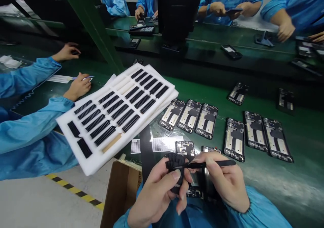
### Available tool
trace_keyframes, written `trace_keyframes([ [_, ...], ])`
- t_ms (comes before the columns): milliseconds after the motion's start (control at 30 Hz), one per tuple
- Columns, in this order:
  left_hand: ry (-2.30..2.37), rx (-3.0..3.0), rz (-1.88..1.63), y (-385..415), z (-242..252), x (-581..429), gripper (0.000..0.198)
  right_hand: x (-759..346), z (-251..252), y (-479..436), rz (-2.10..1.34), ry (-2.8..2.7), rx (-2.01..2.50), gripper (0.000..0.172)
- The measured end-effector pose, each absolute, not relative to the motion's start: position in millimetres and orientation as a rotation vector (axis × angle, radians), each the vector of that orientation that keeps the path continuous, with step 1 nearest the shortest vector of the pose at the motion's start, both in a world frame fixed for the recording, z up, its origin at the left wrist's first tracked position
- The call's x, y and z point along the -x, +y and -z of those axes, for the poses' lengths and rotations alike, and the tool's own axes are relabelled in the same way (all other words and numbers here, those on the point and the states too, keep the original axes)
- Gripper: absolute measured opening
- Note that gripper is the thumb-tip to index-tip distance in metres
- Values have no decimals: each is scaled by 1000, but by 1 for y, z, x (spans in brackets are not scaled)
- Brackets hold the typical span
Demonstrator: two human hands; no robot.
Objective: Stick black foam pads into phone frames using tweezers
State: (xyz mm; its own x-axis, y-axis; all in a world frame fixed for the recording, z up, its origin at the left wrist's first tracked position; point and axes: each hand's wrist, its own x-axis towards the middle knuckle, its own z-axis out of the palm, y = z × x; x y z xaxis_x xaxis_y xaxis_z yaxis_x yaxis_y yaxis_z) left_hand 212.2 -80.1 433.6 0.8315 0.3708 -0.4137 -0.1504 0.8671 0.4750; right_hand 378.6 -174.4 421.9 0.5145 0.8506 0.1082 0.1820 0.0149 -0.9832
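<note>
- The left hand [157, 191] pinches a black strip [175, 163] between thumb and forefinger, just above the near table [291, 184] edge. A loose pinch could drop it toward the box [118, 191].
- The right hand [227, 184] has its fingers pressed around tweezers [211, 164], tip at the strip. Too hard a pull could bend or tear it.
- A frame [185, 148] lies under both hands, partly hidden. A slipped tip could scratch it.
- The tray [88, 163] at the left seems to overhang the table edge. A knock from the left arm could tip it.
- The frames [189, 115] beyond lie close together, so a sleeve could sweep them.
</note>
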Motion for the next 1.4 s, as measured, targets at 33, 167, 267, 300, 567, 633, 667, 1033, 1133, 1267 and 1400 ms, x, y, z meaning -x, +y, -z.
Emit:
trace_keyframes([
  [33, 512, -453, -282, -81, -434, -212, 11, -378, -422, -176, -657, -936, 1499, 27],
  [167, 515, -494, -266, -84, -434, -210, 13, -379, -423, -180, -616, -960, 1543, 34],
  [267, 506, -499, -238, -87, -432, -211, 16, -380, -421, -183, -550, -1014, 1531, 32],
  [300, 501, -494, -233, -88, -432, -212, 16, -380, -420, -184, -526, -1033, 1516, 30],
  [567, 672, -843, -196, -93, -426, -212, 24, -384, -424, -208, -558, -822, 1514, 26],
  [633, 740, -1299, -187, -97, -418, -204, 26, -396, -426, -228, -590, -609, 1502, 32],
  [667, 739, -1566, -218, -100, -412, -200, 25, -401, -426, -241, -625, -541, 1508, 33],
  [1033, 74, -2811, -534, -124, -352, -184, 46, -328, -362, -344, -762, -1151, 2121, 34],
  [1133, 121, -2797, -525, -127, -341, -180, 52, -327, -356, -345, -688, -1185, 2157, 38],
  [1267, 97, -2739, -524, -125, -332, -180, 47, -326, -352, -341, -629, -1332, 2114, 45],
  [1400, 31, -2719, -522, -122, -328, -181, 48, -317, -340, -326, -490, -1555, 2164, 72],
])
